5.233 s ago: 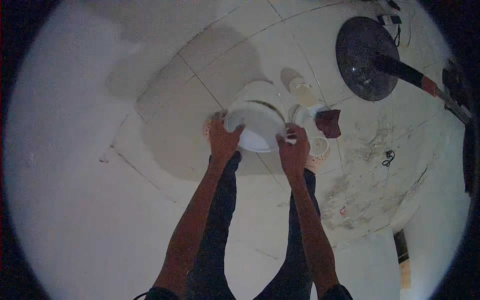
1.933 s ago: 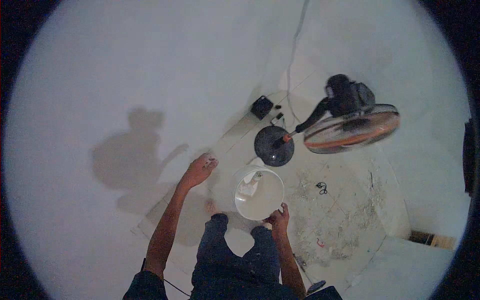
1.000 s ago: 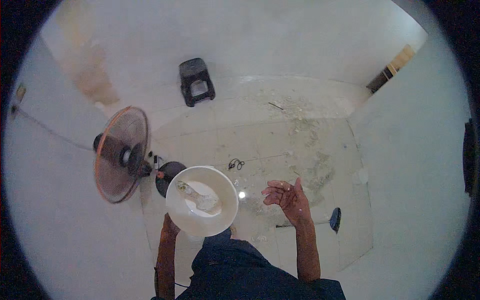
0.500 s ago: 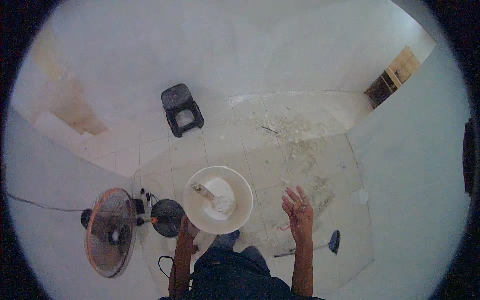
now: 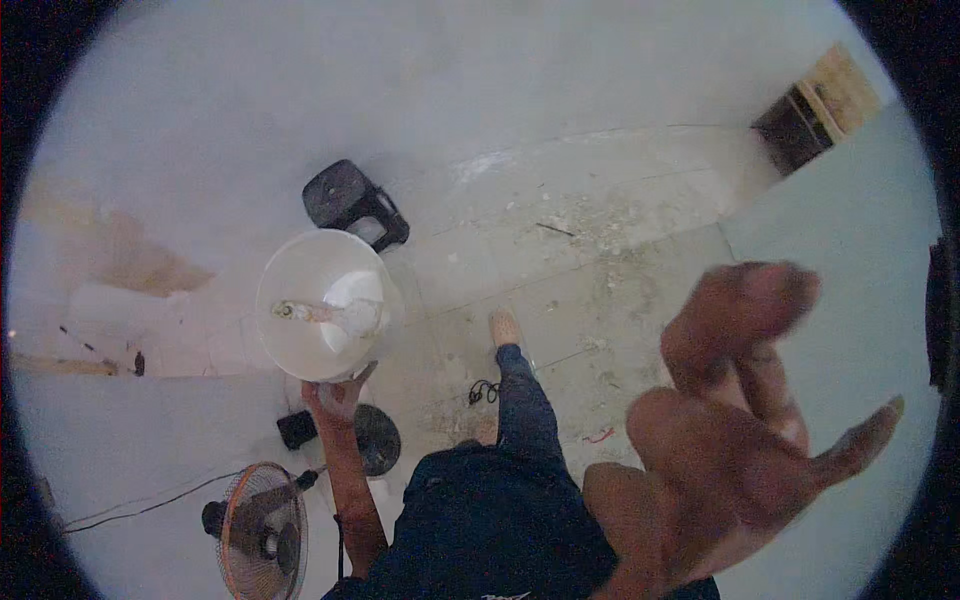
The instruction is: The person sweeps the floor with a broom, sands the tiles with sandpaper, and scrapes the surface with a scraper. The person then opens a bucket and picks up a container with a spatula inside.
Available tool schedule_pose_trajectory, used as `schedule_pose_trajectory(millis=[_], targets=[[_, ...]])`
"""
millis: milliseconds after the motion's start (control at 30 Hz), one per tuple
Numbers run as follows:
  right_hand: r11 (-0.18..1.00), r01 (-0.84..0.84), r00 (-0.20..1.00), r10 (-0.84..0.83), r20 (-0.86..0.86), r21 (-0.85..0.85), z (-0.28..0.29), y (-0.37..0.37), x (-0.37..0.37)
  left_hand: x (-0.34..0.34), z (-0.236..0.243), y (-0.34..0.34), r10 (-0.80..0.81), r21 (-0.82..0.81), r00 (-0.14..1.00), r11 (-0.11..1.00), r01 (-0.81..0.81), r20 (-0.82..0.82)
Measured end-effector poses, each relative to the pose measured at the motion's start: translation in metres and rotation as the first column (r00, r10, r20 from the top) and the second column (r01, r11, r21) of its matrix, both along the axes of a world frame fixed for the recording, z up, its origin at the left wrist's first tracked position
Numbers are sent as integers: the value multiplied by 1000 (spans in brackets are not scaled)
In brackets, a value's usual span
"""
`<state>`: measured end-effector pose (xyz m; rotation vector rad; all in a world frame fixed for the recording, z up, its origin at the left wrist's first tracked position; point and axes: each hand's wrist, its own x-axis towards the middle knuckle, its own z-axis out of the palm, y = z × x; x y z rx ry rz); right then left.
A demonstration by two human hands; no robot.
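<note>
The left hand (image 5: 338, 392) is gripping the near rim of the white bucket (image 5: 322, 300) from below — the bucket is sitting just beyond it, a pale tool lying inside. The right hand (image 5: 735, 440) is hanging empty at the right, fingers spread — well apart from the bucket.

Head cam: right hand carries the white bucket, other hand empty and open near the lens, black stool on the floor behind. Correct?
Not quite. In the head view the left hand carries the white bucket; the right hand is the empty, open one near the lens. The black stool does stand on the floor behind.
</note>
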<state>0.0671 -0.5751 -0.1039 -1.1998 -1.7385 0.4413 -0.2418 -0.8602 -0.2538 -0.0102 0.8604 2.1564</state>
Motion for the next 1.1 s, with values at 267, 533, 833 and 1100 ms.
schedule_pose_trajectory(millis=[267, 533, 833, 1100], targets=[[522, 218, 567, -756, 328, 825, 7, 186, -108, -59, -33, 86, 140, 93, 988, 985, -145, 63], [695, 11, 382, -667, 640, 719, -47, 197, -230, -95, -41, 98, 344, 66, 935, 935, -350, 88], [507, 30, 241, -840, 486, 862, 0, 193, -359, -219, -25, 123, 437, -41, 897, 899, -436, 64], [57, -487, -361, -922, -142, 871, 74, 193, -433, -318, -16, 86, 535, -73, 794, 839, -539, 290]])
